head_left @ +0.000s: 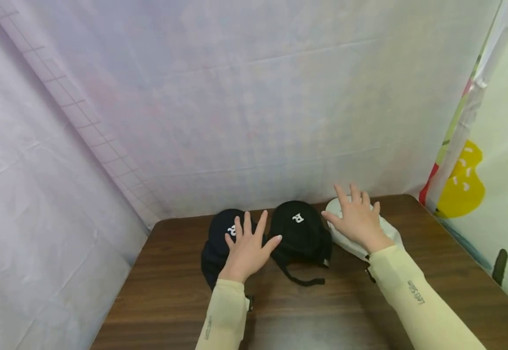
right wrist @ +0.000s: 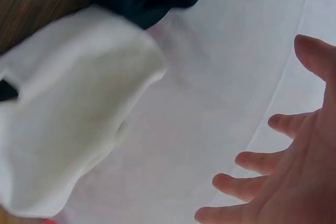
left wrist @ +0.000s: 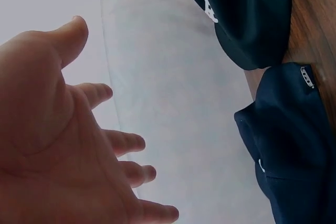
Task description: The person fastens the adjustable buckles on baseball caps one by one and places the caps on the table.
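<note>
Three caps lie side by side along the back of the table. On the left is a navy cap (head_left: 216, 245) with a white letter on it. A black cap (head_left: 295, 236) with a white R sits in the middle, its strap trailing forward. The white cap (head_left: 391, 231) lies on the right, partly hidden by a hand. My left hand (head_left: 247, 253) hovers above the navy cap, fingers spread and apart from it in the left wrist view. Over the white cap my right hand (head_left: 359, 221) is held up with fingers spread, holding nothing.
The brown wooden table (head_left: 162, 291) ends just behind the caps. A pale curtain (head_left: 245, 107) hangs behind it, with another white cloth (head_left: 40, 204) at the left. A printed cloth with a yellow shape (head_left: 461, 187) hangs at the right.
</note>
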Demonstrator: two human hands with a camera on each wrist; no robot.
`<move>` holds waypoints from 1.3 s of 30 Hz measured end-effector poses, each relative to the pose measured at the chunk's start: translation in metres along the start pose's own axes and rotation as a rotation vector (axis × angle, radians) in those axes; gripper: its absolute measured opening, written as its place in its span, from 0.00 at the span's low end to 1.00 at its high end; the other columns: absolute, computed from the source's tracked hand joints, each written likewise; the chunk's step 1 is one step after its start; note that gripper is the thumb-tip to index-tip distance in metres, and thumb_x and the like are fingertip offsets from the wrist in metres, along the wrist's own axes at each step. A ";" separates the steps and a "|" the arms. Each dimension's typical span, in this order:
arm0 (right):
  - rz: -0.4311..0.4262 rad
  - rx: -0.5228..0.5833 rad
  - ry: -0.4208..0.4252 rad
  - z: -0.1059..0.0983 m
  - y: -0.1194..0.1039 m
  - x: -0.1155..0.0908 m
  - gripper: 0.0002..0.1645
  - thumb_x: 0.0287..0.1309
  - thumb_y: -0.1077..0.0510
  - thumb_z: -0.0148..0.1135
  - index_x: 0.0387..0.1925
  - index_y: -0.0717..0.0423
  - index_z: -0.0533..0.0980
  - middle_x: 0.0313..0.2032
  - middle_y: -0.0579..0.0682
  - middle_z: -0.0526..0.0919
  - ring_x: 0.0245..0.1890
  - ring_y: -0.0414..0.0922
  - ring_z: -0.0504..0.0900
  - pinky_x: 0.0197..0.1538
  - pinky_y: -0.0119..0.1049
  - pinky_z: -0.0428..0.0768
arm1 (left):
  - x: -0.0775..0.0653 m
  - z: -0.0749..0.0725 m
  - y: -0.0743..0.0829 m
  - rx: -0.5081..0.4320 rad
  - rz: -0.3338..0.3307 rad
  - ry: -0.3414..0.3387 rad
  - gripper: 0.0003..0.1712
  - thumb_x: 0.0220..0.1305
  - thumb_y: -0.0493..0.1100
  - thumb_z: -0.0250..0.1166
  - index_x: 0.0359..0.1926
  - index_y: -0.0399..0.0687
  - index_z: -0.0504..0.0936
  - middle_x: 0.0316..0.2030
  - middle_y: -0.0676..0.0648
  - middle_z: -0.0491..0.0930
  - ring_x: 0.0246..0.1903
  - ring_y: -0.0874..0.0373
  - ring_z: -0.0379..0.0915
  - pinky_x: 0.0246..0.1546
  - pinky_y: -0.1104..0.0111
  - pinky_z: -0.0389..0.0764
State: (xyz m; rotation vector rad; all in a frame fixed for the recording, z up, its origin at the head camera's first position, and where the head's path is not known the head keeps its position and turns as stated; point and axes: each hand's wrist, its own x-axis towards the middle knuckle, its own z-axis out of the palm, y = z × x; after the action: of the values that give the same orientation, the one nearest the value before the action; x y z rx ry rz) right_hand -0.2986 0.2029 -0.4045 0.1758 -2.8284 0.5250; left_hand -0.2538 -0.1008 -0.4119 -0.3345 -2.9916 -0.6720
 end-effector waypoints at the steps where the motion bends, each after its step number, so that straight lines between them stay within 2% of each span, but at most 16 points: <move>1: 0.011 0.007 -0.006 -0.001 0.006 0.000 0.55 0.65 0.24 0.50 0.81 0.43 0.44 0.76 0.70 0.43 0.70 0.76 0.45 0.58 0.82 0.42 | -0.001 0.000 0.001 -0.008 0.004 -0.008 0.46 0.67 0.78 0.44 0.79 0.78 0.37 0.79 0.42 0.30 0.75 0.38 0.17 0.65 0.29 0.34; 5: 0.047 0.034 -0.029 0.001 0.027 -0.002 0.59 0.62 0.20 0.46 0.81 0.45 0.42 0.75 0.72 0.42 0.70 0.77 0.44 0.57 0.83 0.41 | -0.004 0.003 0.001 -0.007 0.010 -0.014 0.46 0.68 0.78 0.44 0.79 0.78 0.38 0.79 0.41 0.31 0.76 0.38 0.19 0.65 0.29 0.36; 9: 0.061 0.036 -0.071 0.006 0.038 -0.008 0.62 0.59 0.17 0.43 0.81 0.47 0.41 0.75 0.73 0.41 0.69 0.78 0.44 0.56 0.83 0.42 | -0.006 0.005 -0.001 -0.005 0.016 -0.026 0.45 0.68 0.77 0.44 0.79 0.78 0.38 0.79 0.42 0.32 0.76 0.38 0.20 0.66 0.30 0.38; 17: 0.080 0.008 -0.112 0.028 0.047 -0.012 0.60 0.60 0.25 0.57 0.78 0.57 0.51 0.69 0.76 0.57 0.66 0.79 0.53 0.55 0.83 0.46 | -0.010 0.006 -0.001 -0.040 0.049 -0.073 0.43 0.70 0.76 0.44 0.79 0.77 0.40 0.79 0.42 0.33 0.76 0.38 0.24 0.67 0.31 0.41; 21: 0.094 -0.030 -0.116 0.038 0.055 -0.012 0.52 0.60 0.32 0.63 0.72 0.62 0.62 0.62 0.77 0.68 0.61 0.79 0.61 0.54 0.82 0.53 | -0.011 0.005 -0.002 -0.031 0.042 -0.084 0.43 0.70 0.75 0.44 0.79 0.78 0.39 0.79 0.43 0.33 0.76 0.38 0.24 0.67 0.32 0.42; 26: 0.103 -0.048 -0.080 0.045 0.062 -0.016 0.32 0.56 0.42 0.67 0.55 0.60 0.80 0.51 0.72 0.79 0.49 0.75 0.73 0.46 0.77 0.65 | -0.014 0.006 -0.004 -0.032 0.043 -0.089 0.43 0.71 0.74 0.44 0.79 0.78 0.39 0.79 0.42 0.34 0.76 0.37 0.26 0.67 0.32 0.44; 28: 0.106 -0.037 -0.070 0.046 0.064 -0.018 0.27 0.54 0.45 0.68 0.50 0.58 0.82 0.49 0.71 0.81 0.48 0.74 0.74 0.44 0.76 0.66 | -0.015 0.007 -0.005 -0.034 0.047 -0.101 0.42 0.71 0.74 0.45 0.79 0.77 0.41 0.79 0.41 0.36 0.76 0.37 0.27 0.67 0.32 0.44; 31: 0.111 -0.026 -0.052 0.047 0.066 -0.020 0.24 0.54 0.47 0.68 0.49 0.57 0.84 0.49 0.69 0.82 0.48 0.74 0.76 0.42 0.74 0.69 | -0.016 0.008 -0.007 -0.035 0.056 -0.136 0.41 0.71 0.73 0.46 0.79 0.74 0.48 0.79 0.41 0.41 0.76 0.36 0.31 0.67 0.32 0.45; 35: 0.110 -0.020 0.000 0.049 0.070 -0.021 0.21 0.51 0.51 0.68 0.47 0.56 0.86 0.46 0.69 0.83 0.44 0.71 0.79 0.37 0.68 0.74 | -0.015 0.009 -0.008 -0.018 0.090 -0.166 0.38 0.71 0.70 0.51 0.77 0.68 0.61 0.77 0.41 0.52 0.76 0.35 0.40 0.66 0.33 0.50; 39: 0.117 -0.004 0.058 0.050 0.075 -0.021 0.19 0.45 0.58 0.64 0.42 0.57 0.86 0.41 0.66 0.85 0.39 0.66 0.82 0.33 0.60 0.76 | -0.015 0.011 -0.010 0.025 0.128 -0.172 0.35 0.70 0.66 0.58 0.74 0.63 0.68 0.74 0.41 0.60 0.73 0.37 0.52 0.65 0.35 0.57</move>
State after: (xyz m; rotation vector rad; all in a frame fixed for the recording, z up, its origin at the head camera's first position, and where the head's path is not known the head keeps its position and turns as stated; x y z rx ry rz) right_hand -0.3027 0.2551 -0.4803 -0.0056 -2.7951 0.5396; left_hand -0.2417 -0.1076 -0.4279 -0.6066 -3.1012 -0.6235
